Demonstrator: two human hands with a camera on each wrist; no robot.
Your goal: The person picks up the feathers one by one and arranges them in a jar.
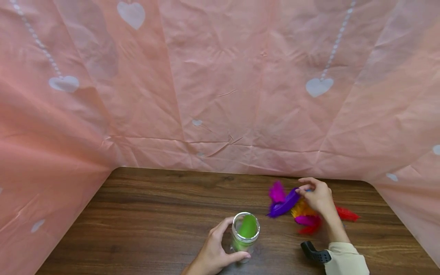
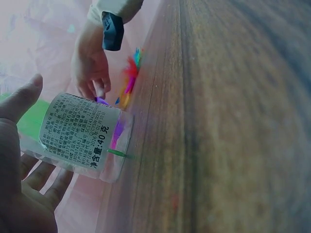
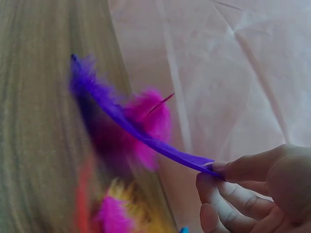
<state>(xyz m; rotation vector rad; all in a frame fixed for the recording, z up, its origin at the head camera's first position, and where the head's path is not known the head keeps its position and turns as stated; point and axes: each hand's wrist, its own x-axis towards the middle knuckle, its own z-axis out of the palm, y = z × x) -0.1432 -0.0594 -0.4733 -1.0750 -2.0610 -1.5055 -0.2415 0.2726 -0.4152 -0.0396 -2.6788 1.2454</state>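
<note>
A clear jar (image 1: 245, 244) stands without a lid near the front of the table, my left hand (image 1: 220, 244) curved round its side. In it sits a green feather (image 1: 248, 226), and the left wrist view shows a printed label (image 2: 80, 131) on the jar's wall. My right hand (image 1: 317, 195), to the right and farther back, pinches one end of a purple feather (image 3: 141, 133) between thumb and fingertip. Around that hand lie a magenta feather (image 1: 277, 192), orange feathers (image 1: 302, 209) and red feathers (image 1: 347, 214).
The wooden table (image 1: 165, 206) is enclosed at the back and sides by a pink cloth (image 1: 220, 95) printed with pale hearts. A black device (image 1: 315, 253) is worn at the right sleeve's cuff.
</note>
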